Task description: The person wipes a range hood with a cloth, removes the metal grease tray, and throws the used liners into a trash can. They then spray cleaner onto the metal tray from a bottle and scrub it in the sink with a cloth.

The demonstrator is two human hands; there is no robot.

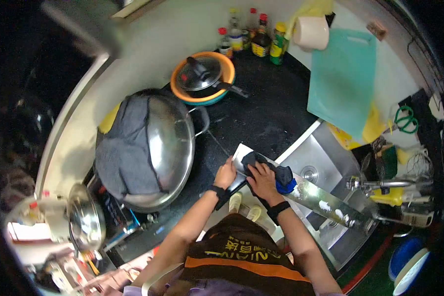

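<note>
A long, shiny metal panel (308,193) slants from the counter edge across the sink, with white foam patches on its lower part. My left hand (225,173) grips its upper left end, thumb along the edge. On the panel's face, my right hand (262,183) presses a bunched dark cloth (283,173), its fingers curled over the fabric. Something bright blue (286,187) shows beside the cloth; whether it belongs to the cloth I cannot tell. The panel's far end reaches near the faucet (380,184).
A big lidded wok (175,143) draped with a grey towel (126,160) stands left. Behind are an orange basin (228,61) holding a lidded pan (198,74) and several bottles (261,42). A steel sink (308,153) and green cutting board (343,79) are right.
</note>
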